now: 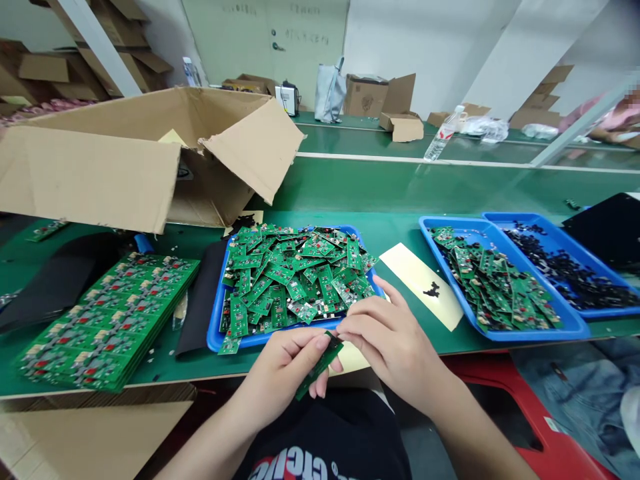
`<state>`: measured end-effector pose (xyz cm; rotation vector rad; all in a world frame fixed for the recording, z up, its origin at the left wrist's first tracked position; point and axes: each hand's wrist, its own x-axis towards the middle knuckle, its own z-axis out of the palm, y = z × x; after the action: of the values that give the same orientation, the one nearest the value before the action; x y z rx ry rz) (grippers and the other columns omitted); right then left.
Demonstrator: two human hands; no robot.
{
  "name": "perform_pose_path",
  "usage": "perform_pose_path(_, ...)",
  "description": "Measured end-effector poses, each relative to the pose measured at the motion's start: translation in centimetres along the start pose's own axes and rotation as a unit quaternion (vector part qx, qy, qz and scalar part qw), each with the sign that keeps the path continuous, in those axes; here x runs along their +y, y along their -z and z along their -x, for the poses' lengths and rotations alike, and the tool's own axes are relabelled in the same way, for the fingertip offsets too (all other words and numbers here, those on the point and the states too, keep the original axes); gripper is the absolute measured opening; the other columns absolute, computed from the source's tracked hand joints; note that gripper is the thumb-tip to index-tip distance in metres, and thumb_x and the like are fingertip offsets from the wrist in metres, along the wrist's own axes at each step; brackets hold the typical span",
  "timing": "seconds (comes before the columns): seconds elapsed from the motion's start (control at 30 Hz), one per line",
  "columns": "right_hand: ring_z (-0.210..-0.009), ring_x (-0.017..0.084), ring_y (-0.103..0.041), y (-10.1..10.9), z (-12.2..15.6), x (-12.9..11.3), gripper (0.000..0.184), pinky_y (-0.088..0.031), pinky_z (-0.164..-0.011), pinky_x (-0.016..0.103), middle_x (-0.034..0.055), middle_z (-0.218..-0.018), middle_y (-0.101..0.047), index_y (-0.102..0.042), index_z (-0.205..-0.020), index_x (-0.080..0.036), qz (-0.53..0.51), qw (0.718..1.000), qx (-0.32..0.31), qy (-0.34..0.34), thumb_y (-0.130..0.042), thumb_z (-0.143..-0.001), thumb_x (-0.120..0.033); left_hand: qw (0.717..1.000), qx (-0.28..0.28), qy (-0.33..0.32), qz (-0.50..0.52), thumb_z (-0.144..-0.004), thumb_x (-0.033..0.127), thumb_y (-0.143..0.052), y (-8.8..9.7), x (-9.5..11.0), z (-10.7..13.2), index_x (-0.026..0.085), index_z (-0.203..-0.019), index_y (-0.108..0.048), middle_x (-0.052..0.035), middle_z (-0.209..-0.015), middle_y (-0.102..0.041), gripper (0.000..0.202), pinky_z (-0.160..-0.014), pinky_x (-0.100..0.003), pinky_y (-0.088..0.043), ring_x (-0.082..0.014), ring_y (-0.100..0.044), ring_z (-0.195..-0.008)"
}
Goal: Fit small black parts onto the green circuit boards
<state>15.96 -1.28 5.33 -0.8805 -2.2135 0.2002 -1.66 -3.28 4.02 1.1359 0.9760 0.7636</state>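
My left hand (285,367) is closed round a small green circuit board (320,365), held tilted just off the table's front edge. My right hand (387,340) has its fingers curled and pinched at the board's upper end, where a small black part sits. Right behind both hands stands a blue tray (216,320) heaped with several small green boards.
A stack of green board panels (107,320) lies at the left, with a big open cardboard box (100,167) behind it. At the right, one blue tray (570,327) holds green boards and another blue tray (550,230) holds black parts. A cream card (425,283) lies between the trays. A red stool (540,413) is beside me.
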Motion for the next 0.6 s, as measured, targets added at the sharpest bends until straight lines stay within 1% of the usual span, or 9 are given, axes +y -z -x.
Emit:
perform_pose_path(0.13,-0.076,0.014,-0.060,-0.1,0.4,0.4,0.024,-0.029,-0.104,0.056,0.0049,-0.081,-0.060,-0.064,-0.080,-0.015,0.013,0.999,-0.025,0.017,-0.044,-0.092,-0.008,0.999,-0.012,0.015,-0.038,-0.085,0.044,-0.048,0.1,-0.2,-0.3,0.015,-0.064,-0.064,0.0023,-0.048,-0.053,0.039,-0.046,-0.020,-0.038,-0.0091,-0.046,-0.040)
perform_pose_path(0.2,-0.086,0.016,-0.061,-0.4,0.6,0.8,0.025,-0.027,-0.104,0.059,0.0093,-0.095,-0.058,-0.065,-0.086,-0.015,0.023,0.999,-0.028,0.027,-0.042,-0.092,-0.006,0.998,-0.009,0.018,-0.057,-0.085,0.043,-0.047,0.3,-0.4,-0.5,0.015,-0.064,-0.063,0.0022,-0.049,-0.053,0.039,-0.045,-0.020,-0.038,-0.0097,-0.047,-0.041)
perform_pose_path(0.23,-0.092,0.018,-0.060,-0.6,0.7,1.0,0.024,-0.028,-0.104,0.059,0.0118,-0.104,-0.056,-0.065,-0.093,-0.016,0.019,0.999,-0.033,0.026,-0.042,-0.091,-0.007,0.997,-0.003,0.015,-0.073,-0.086,0.042,-0.046,0.3,-0.5,-0.7,0.015,-0.066,-0.063,0.0021,-0.050,-0.053,0.037,-0.046,-0.020,-0.039,-0.0102,-0.048,-0.043)
perform_pose_path(0.27,-0.099,0.020,-0.058,-0.7,0.7,1.2,0.025,-0.030,-0.104,0.059,0.0142,-0.114,-0.052,-0.063,-0.102,-0.017,0.007,0.999,-0.043,0.018,-0.043,-0.091,-0.007,0.996,0.006,0.007,-0.093,-0.086,0.040,-0.046,0.3,-0.6,-0.8,0.015,-0.067,-0.064,0.0020,-0.050,-0.054,0.036,-0.047,-0.020,-0.039,-0.0107,-0.049,-0.044)
perform_pose_path(0.33,-0.115,0.024,-0.050,-0.8,0.7,1.5,0.035,-0.036,-0.102,0.054,0.0166,-0.133,-0.037,-0.054,-0.122,-0.020,-0.043,0.997,-0.064,-0.008,-0.044,-0.090,-0.009,0.991,0.021,-0.012,-0.132,-0.087,0.035,-0.046,0.3,-0.7,-0.9,0.016,-0.069,-0.065,0.0012,-0.053,-0.056,0.032,-0.050,-0.021,-0.042,-0.0120,-0.051,-0.049)
perform_pose_path(0.4,-0.128,0.026,-0.038,-0.6,0.6,1.6,0.048,-0.039,-0.102,0.049,0.0138,-0.145,-0.021,-0.042,-0.134,-0.024,-0.120,0.990,-0.066,-0.031,-0.046,-0.088,-0.009,0.985,0.007,-0.046,-0.169,-0.087,0.029,-0.049,0.1,-0.9,-0.9,0.017,-0.074,-0.069,-0.0011,-0.064,-0.063,0.027,-0.059,-0.023,-0.047,-0.0144,-0.058,-0.060)
perform_pose_path(0.47,-0.133,0.026,-0.032,-0.1,0.6,1.6,0.054,-0.035,-0.106,0.048,0.0074,-0.150,-0.014,-0.038,-0.136,-0.029,-0.205,0.977,-0.042,-0.047,-0.048,-0.086,-0.011,0.975,-0.007,-0.090,-0.201,-0.084,0.023,-0.054,-0.1,-1.1,-0.9,0.021,-0.087,-0.072,-0.0032,-0.082,-0.069,0.018,-0.073,-0.028,-0.050,-0.0178,-0.063,-0.078)
perform_pose_path(0.53,-0.132,0.027,-0.034,0.6,0.7,1.6,0.052,-0.030,-0.109,0.050,0.0044,-0.150,-0.020,-0.039,-0.136,-0.032,-0.300,0.952,-0.008,-0.062,-0.052,-0.087,-0.019,0.960,0.013,-0.148,-0.237,-0.082,0.019,-0.059,-0.1,-1.5,-0.7,0.026,-0.105,-0.068,-0.0043,-0.098,-0.069,0.026,-0.082,-0.031,-0.050,-0.0200,-0.064,-0.091)
perform_pose_path(0.6,-0.125,0.029,-0.043,1.1,0.7,1.9,0.050,-0.032,-0.107,0.051,0.0056,-0.143,-0.036,-0.042,-0.134,-0.031,-0.415,0.907,0.022,-0.071,-0.056,-0.087,-0.037,0.941,0.051,-0.205,-0.264,-0.081,0.019,-0.062,0.2,-1.8,-0.6,0.028,-0.117,-0.062,-0.0052,-0.101,-0.068,0.037,-0.080,-0.031,-0.053,-0.0200,-0.064,-0.092)
